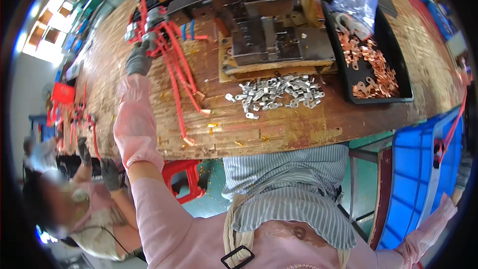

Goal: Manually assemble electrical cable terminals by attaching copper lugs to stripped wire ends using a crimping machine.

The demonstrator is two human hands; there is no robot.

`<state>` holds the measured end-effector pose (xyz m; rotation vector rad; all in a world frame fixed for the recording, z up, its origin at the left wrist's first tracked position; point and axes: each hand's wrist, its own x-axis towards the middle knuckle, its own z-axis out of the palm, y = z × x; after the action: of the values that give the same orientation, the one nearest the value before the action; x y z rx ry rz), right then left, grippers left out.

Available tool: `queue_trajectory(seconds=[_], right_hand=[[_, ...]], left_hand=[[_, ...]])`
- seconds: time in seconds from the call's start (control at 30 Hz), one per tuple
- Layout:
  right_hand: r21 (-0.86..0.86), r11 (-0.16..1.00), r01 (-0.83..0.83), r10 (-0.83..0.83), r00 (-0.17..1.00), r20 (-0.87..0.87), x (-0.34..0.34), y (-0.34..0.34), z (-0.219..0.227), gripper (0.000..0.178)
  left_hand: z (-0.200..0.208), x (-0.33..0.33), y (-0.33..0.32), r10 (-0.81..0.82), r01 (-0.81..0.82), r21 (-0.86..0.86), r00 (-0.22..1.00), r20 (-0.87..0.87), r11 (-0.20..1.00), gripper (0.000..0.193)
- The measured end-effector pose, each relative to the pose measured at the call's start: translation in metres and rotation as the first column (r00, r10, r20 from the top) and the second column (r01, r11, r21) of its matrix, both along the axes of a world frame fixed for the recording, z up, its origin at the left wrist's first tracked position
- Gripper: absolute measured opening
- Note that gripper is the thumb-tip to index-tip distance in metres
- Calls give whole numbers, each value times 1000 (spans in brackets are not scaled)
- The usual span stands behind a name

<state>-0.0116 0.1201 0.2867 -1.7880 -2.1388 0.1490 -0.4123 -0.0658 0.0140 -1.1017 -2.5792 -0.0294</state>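
Observation:
My left hand [139,61], in a grey glove, reaches to the far left of the bench. Its fingers close at a bundle of red cables [174,65] with grey connectors [152,25]; exactly which piece they grip is hard to see. Bare copper ends of several cables point toward me. My right hand [464,173], also gloved in grey, is at the far right rim, low beside the blue crate. Its fingers are too cut off and dark to read. Close to it hangs a red cable [452,129] with a dark connector [438,148].
A metal press [266,40] stands mid-bench, with a pile of silver cable lugs [279,93] before it. Right of it, a black tray [406,82] holds copper lugs [376,69] and a plastic bag [354,2]. A blue crate [411,179] stands at right. Another gloved person [94,209] works at left.

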Motion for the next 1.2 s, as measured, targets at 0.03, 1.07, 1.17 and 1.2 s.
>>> queue_trajectory(seconds=[0.03,1.07,1.17,1.2], right_hand=[[37,999,1,-1,1000,-9,48,28,-16,34],[343,364,-866,652,-26,-758,-17,126,-133,45],[354,302,-885,654,-77,-753,-13,132,-137,43],[355,316,-880,699,-37,-714,-10,131,-136,42]], left_hand=[[6,-6,33,4,-5,14,1000,17,1000,47],[89,231,-29,-145,179,158,967,-208,971,34],[74,239,-30,-183,212,128,961,-206,969,34],[70,242,-32,-192,222,135,960,-205,966,34]])
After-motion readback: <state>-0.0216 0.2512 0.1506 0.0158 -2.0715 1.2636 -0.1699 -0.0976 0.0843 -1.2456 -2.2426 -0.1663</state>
